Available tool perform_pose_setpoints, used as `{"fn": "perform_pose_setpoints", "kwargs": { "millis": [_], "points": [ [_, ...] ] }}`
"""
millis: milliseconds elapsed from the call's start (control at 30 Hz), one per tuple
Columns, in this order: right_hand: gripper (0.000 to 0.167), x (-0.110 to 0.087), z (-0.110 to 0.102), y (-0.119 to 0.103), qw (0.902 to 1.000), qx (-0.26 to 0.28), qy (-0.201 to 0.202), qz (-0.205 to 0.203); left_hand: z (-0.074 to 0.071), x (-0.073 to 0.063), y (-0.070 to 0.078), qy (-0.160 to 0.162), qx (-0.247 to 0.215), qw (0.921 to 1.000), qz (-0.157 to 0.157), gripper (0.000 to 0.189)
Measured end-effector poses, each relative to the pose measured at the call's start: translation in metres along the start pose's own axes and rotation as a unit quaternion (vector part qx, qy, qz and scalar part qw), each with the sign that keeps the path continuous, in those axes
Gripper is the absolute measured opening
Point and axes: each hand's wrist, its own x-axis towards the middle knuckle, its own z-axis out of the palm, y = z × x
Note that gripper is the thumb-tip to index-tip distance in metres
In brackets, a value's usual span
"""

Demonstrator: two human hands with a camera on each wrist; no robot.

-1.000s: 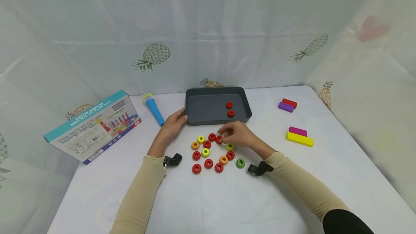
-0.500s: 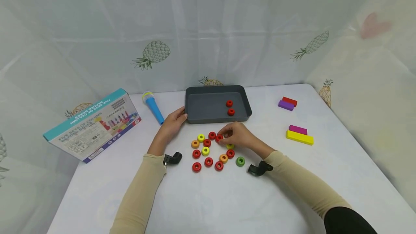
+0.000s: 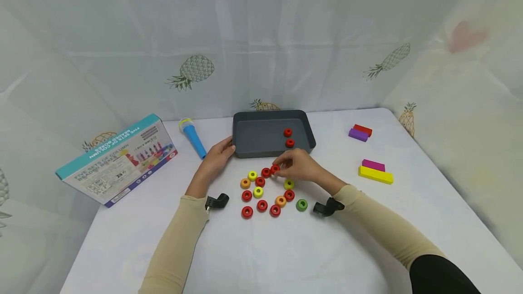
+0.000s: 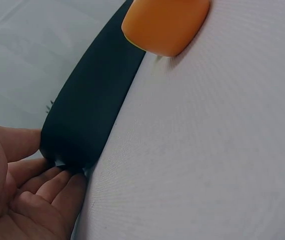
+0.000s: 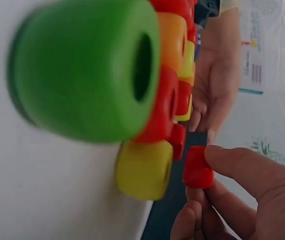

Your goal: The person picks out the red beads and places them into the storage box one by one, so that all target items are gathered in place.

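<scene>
Red bead (image 3: 275,169) has moved trayward, pinched by right fingers (image 5: 245,167); left fingers (image 4: 22,143) clamp tray (image 3: 261,137): two beads (image 3: 290,143) inside, others (image 3: 262,205) outside.

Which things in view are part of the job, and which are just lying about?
Likely in the job:
red bead pinched in the right grip
dark gray tray, held by the left grip
two red beads in the tray
loose beads on the table

Apparently just lying about:
blue microphone
printed box
red block
purple block
magenta block
yellow block
</scene>
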Motion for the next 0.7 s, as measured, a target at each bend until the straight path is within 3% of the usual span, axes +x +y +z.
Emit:
{"fn": "perform_pose_setpoints", "kwargs": {
  "millis": [333,700],
  "points": [
    [0.022,0.015,-0.014,-0.008,0.9998,-0.018,-0.006,-0.004,0.000,0.001,-0.002,0.006,-0.001,1.0000,-0.007,0.057],
    [0.022,0.041,-0.034,-0.005,0.9988,-0.036,0.026,-0.022,-0.001,-0.001,-0.001,0.005,0.015,0.9999,-0.003,0.057]
  ]
}}
